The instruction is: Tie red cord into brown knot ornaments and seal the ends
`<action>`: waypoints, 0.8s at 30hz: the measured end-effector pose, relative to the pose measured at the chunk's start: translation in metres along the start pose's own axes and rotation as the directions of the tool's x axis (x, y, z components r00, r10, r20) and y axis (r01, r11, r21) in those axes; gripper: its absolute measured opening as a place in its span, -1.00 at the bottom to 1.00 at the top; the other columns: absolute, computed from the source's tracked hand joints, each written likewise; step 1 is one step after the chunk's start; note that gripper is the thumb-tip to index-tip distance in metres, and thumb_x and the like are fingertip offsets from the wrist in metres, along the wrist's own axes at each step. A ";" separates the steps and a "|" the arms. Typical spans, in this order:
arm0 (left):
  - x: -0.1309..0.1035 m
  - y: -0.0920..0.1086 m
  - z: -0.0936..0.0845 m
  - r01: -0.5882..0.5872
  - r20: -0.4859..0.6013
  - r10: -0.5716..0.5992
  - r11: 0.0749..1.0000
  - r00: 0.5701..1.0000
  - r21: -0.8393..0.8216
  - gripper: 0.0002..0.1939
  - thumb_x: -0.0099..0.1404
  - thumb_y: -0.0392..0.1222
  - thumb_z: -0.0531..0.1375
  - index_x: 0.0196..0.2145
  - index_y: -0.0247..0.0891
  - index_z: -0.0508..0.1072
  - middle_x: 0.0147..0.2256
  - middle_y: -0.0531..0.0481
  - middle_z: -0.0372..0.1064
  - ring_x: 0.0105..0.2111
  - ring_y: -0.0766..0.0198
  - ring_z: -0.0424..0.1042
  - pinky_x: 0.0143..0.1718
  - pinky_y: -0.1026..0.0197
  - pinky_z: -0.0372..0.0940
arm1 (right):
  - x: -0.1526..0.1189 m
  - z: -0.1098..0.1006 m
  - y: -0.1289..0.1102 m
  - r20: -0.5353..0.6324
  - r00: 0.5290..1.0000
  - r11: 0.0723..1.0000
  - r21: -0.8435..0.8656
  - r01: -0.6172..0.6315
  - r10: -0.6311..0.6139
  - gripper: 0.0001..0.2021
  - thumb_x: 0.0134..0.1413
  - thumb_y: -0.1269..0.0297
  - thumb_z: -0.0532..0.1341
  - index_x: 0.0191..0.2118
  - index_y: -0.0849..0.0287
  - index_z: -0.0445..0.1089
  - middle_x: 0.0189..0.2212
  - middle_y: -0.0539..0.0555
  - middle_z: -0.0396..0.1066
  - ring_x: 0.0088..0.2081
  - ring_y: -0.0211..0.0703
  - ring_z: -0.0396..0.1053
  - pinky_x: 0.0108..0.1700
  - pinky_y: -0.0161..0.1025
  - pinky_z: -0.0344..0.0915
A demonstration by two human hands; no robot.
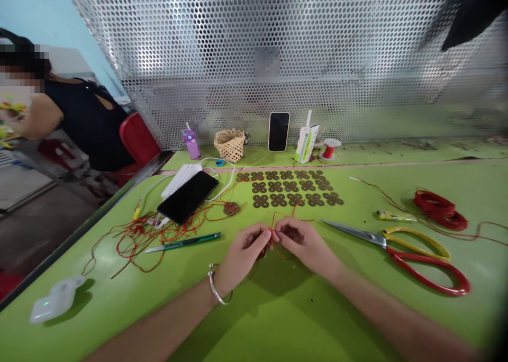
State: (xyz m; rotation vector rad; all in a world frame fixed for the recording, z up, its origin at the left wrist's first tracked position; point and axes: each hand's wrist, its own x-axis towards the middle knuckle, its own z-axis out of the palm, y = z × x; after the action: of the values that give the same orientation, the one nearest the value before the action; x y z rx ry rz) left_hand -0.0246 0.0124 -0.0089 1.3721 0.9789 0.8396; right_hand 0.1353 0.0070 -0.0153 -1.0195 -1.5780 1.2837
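Note:
My left hand (251,245), with a silver bangle at the wrist, is closed on a thin red cord (272,225) near the table's middle. Close against it, my right hand (296,238) pinches the same cord, and the fingertips of both nearly touch. Loose cord ends stick out above and below the fingers. Something dark shows under my left fingers, too hidden to make out. Beyond the hands, rows of dark coin-like discs (291,186) in clusters lie on the green table (273,319).
Scissors (381,239) and a red cord bundle (440,209) lie right. Left are a black phone (188,197), tangled red cord (138,240), a green cutter (190,241) and a white case (57,300). A basket (230,145) stands behind; a person (87,118) sits far left.

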 end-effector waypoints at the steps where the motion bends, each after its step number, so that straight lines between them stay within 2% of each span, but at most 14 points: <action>1: 0.000 0.000 0.000 -0.001 -0.006 0.001 1.000 1.000 0.009 -0.66 0.22 0.05 0.09 -0.47 -0.30 0.38 -0.58 0.10 0.21 -0.57 0.40 0.16 -0.55 0.33 0.04 | 0.000 0.000 0.000 -0.006 1.000 1.000 -0.016 0.007 -0.007 -0.93 0.04 0.29 0.14 -0.39 0.15 0.26 -0.47 -0.01 0.33 -0.42 -0.25 0.30 -0.37 -0.33 0.25; 6: 0.000 -0.001 0.000 -0.036 -0.018 0.037 0.999 0.999 0.033 -0.74 0.20 -0.01 0.11 -0.43 -0.29 0.38 -0.56 0.10 0.21 -0.57 0.40 0.15 -0.55 0.33 0.06 | -0.002 -0.001 0.001 -0.073 0.997 0.993 -0.115 0.012 -0.020 -0.95 0.03 0.31 0.14 -0.39 0.15 0.27 -0.54 -0.04 0.30 -0.51 -0.28 0.26 -0.46 -0.34 0.23; 12: -0.005 -0.001 0.004 -0.084 -0.094 0.100 0.984 0.991 0.159 -0.83 0.18 -0.14 0.14 -0.28 -0.25 0.38 -0.38 0.03 0.36 -0.39 0.30 0.30 -0.37 0.28 0.22 | -0.001 -0.003 -0.002 -0.119 0.993 0.993 -0.116 0.003 -0.017 -0.93 0.02 0.28 0.13 -0.39 0.15 0.26 -0.57 -0.06 0.27 -0.55 -0.29 0.23 -0.51 -0.34 0.20; 17: -0.008 0.000 0.005 -0.111 -0.105 0.137 0.968 0.985 0.225 -0.83 0.21 -0.17 0.13 -0.22 -0.23 0.36 -0.38 0.04 0.34 -0.39 0.30 0.31 -0.34 0.28 0.22 | -0.001 -0.004 -0.004 -0.148 0.988 0.985 -0.168 0.024 -0.049 -0.95 0.02 0.32 0.12 -0.40 0.16 0.26 -0.59 -0.06 0.24 -0.54 -0.29 0.22 -0.49 -0.34 0.18; 20: -0.005 -0.001 0.003 -0.128 -0.135 0.154 0.974 0.979 0.185 -0.73 0.20 -0.19 0.14 -0.12 -0.21 0.29 -0.40 0.06 0.31 -0.42 0.32 0.30 -0.38 0.29 0.21 | -0.002 -0.004 -0.004 -0.151 0.988 0.987 -0.161 0.007 -0.031 -0.94 0.03 0.30 0.13 -0.40 0.15 0.25 -0.60 -0.06 0.24 -0.55 -0.29 0.24 -0.50 -0.34 0.18; 22: -0.002 -0.002 0.001 -0.133 -0.163 0.157 0.980 0.974 0.149 -0.75 0.18 -0.20 0.15 -0.16 -0.23 0.28 -0.40 0.06 0.30 -0.43 0.33 0.28 -0.40 0.29 0.20 | -0.002 -0.004 -0.004 -0.143 0.990 0.992 -0.123 -0.008 -0.009 -0.93 0.03 0.29 0.13 -0.41 0.15 0.24 -0.61 -0.07 0.24 -0.57 -0.29 0.24 -0.50 -0.34 0.19; 24: 0.000 -0.002 0.000 -0.122 -0.162 0.147 0.980 0.976 0.154 -0.85 0.17 -0.20 0.14 -0.27 -0.26 0.32 -0.41 0.04 0.29 -0.44 0.33 0.27 -0.42 0.30 0.19 | -0.002 -0.003 -0.003 -0.135 0.991 0.997 -0.080 -0.021 0.010 -0.91 0.04 0.26 0.13 -0.41 0.15 0.23 -0.62 -0.08 0.23 -0.58 -0.29 0.24 -0.52 -0.34 0.19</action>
State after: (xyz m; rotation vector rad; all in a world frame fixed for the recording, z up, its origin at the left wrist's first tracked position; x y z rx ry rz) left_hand -0.0251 0.0120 -0.0110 1.5216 1.1061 1.0196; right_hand 0.1389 0.0057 -0.0118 -1.1469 -1.5315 1.1446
